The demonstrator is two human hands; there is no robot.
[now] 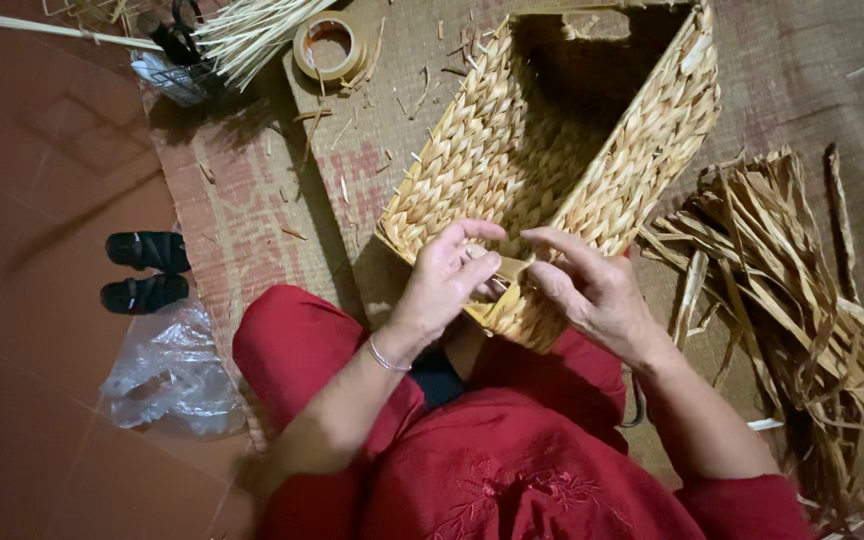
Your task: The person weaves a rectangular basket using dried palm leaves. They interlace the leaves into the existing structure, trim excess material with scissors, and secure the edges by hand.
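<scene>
A woven straw basket (552,150) lies on its side on the mat, its near corner resting against my lap. My left hand (447,280) pinches a flat straw strip (512,268) at that near corner of the basket. My right hand (592,285) holds the same strip from the other side, fingers pressed on the weave. I sit on the floor in red clothes, with a thin bracelet on my left wrist.
A heap of loose dried straw strips (802,330) lies at my right. A tape roll (330,45) and a bundle of thin sticks (252,30) sit at the top left. Black sandals (147,270) and a clear plastic bag (167,375) are on the red floor.
</scene>
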